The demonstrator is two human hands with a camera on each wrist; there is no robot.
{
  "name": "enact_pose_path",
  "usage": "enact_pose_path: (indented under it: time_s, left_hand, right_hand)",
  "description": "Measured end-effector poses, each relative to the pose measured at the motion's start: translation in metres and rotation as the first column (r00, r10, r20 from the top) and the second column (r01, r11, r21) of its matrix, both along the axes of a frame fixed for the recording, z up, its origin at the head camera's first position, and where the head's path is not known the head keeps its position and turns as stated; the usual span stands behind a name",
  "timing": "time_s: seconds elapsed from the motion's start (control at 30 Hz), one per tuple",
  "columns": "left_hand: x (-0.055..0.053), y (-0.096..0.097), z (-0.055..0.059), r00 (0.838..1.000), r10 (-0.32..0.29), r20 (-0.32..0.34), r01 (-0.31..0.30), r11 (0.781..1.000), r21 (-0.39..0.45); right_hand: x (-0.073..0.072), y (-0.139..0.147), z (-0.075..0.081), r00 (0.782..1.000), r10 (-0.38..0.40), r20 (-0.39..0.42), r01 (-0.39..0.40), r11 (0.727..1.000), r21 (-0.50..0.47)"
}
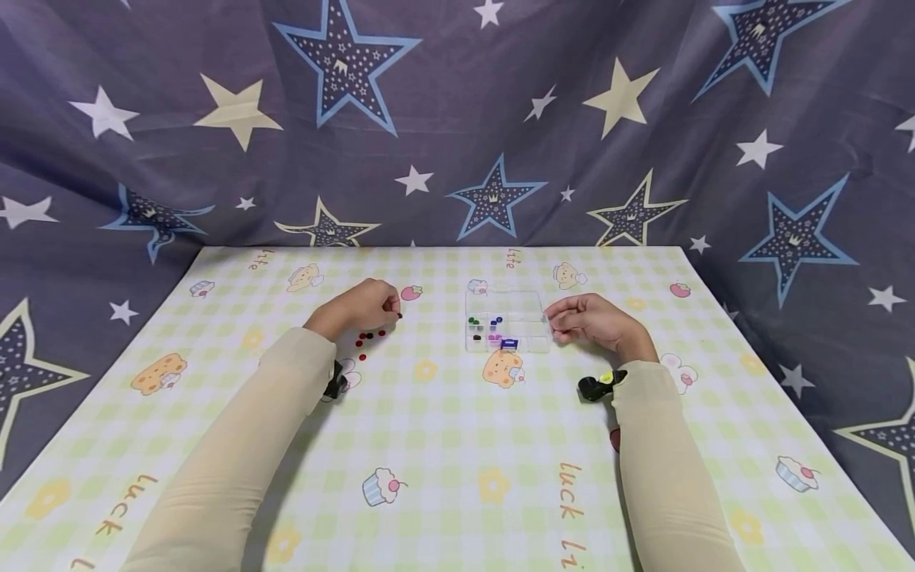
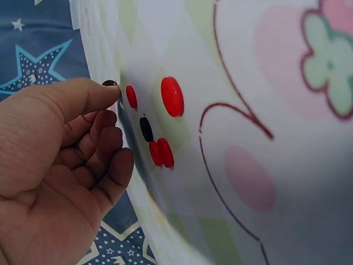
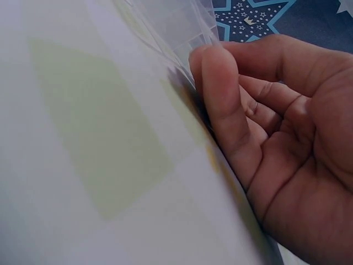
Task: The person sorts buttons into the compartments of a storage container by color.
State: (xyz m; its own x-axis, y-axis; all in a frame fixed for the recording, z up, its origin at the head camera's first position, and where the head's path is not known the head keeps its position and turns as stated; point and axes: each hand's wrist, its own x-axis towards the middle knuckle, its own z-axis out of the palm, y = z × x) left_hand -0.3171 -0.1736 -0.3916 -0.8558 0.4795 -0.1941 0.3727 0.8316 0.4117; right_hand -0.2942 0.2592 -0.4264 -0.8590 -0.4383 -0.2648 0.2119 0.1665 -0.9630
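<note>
My left hand [image 1: 368, 306] is over the table's left-middle part, thumb and forefinger pinching a small dark round bead [image 2: 110, 83]. Just below that hand lie several flat red beads [image 2: 172, 96] and a black bead [image 2: 146, 129]. A clear plastic compartment box [image 1: 503, 303] lies flat in the middle, its front-left compartments holding small green beads [image 1: 474, 322], blue beads [image 1: 496, 322], dark beads [image 1: 476, 338] and pink beads [image 1: 495, 338]. At the box's right edge, my right hand [image 1: 589, 322] grips the rim between thumb and fingers.
A blue label or clasp [image 1: 509, 344] shows at the box's front edge. The table wears a green checked cloth [image 1: 443, 437] printed with cartoons. Behind it hangs a dark star-patterned curtain [image 1: 443, 119]. Each wrist carries a black camera [image 1: 599, 387].
</note>
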Motion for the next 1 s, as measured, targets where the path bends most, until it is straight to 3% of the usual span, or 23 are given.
enact_pose_path:
  time_s: [0.23, 0.47, 0.77, 0.93, 1.0]
  left_hand:
    - [0.001, 0.004, 0.001, 0.996, -0.060, -0.060, 0.064, 0.996, 0.063]
    - [0.008, 0.023, 0.008, 0.984, -0.120, -0.131, 0.136, 0.983, 0.123]
    - [0.017, 0.054, 0.014, 0.936, -0.207, -0.286, 0.246, 0.963, 0.107]
    - [0.023, 0.069, 0.016, 0.909, -0.248, -0.336, 0.299, 0.948, 0.110]
    - [0.026, 0.075, 0.016, 0.905, -0.258, -0.337, 0.307, 0.946, 0.102]
  right_hand:
    - [0.002, 0.000, 0.003, 1.000, -0.005, -0.009, 0.005, 1.000, 0.002]
    - [0.000, 0.000, 0.000, 1.000, -0.009, 0.000, 0.009, 1.000, 0.006]
    - [0.000, 0.000, -0.001, 1.000, -0.010, -0.004, 0.010, 1.000, 0.013]
    - [0.000, 0.000, -0.001, 1.000, -0.011, -0.002, 0.011, 1.000, 0.011]
    - [-0.001, 0.001, -0.002, 1.000, -0.010, 0.000, 0.010, 1.000, 0.008]
